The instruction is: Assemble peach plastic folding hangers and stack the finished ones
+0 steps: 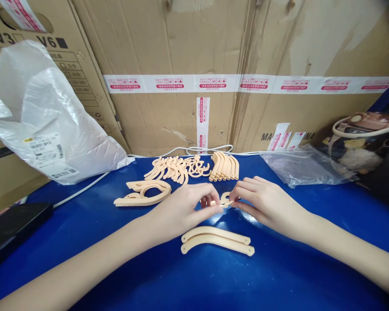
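A small beige plastic hanger hook (pixel 226 200) is pinched at the fingertips of both hands. My left hand (pixel 192 205) is closed on its left end, with a small beige knob showing between the fingers. On the right end, my right hand (pixel 262 201) closes thumb and fingers. Fingers hide part of the piece. Just in front of the hands, two curved beige hanger arms (pixel 215 239) lie side by side on the blue table (pixel 194 285). Behind the hands are a heap of loose beige hooks (pixel 178 168) and a row of stacked curved arms (pixel 224 166).
Folded beige hangers (pixel 142 199) lie left of my left hand. A white plastic bag (pixel 48 116) stands at the left, above a black device (pixel 19 229). Cardboard boxes (pixel 168 43) wall off the back. At the right are a clear bag (pixel 298 166) and a brown bag (pixel 359 142).
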`<state>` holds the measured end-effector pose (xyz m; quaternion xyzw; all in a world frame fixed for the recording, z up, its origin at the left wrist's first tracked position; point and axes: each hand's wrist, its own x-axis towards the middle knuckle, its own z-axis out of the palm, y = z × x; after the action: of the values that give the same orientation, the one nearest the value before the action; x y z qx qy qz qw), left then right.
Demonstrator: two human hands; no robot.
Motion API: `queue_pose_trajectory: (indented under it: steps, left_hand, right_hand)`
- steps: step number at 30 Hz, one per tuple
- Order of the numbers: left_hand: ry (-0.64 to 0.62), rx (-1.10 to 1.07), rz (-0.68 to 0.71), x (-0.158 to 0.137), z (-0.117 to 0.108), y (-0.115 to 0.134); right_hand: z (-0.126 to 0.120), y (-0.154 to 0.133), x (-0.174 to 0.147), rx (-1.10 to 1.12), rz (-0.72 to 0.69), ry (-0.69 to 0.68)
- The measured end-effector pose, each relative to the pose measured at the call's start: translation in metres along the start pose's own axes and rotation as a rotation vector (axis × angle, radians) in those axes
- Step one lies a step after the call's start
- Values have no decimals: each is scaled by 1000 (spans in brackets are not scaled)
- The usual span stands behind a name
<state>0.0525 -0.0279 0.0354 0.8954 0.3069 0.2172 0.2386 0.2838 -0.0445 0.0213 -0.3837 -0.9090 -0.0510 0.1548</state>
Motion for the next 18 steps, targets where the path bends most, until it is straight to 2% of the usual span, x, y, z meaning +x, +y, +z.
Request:
queue_pose_trajectory:
  steps: [2, 4, 5, 6, 12, 18]
  left_hand:
    - [78, 93, -79, 4, -3, -10]
    - [197, 307, -169, 10, -7, -27]
    - [233, 439, -223, 13, -8, -38]
    - [249, 481, -255, 15, -10, -48]
    - [240, 583, -377, 28, -12, -94]
    - [240, 615, -466, 38, -19, -110]
  right_hand:
    - [-2, 2, 0, 3, 10, -34]
    - [-4, 7, 0, 51, 22, -64]
    - [-4, 10, 0, 86, 26, -76]
    - [-4, 13, 1, 123, 30, -88]
    - [2, 25, 2, 264, 55, -95]
    - [16, 26, 1, 204, 18, -14]
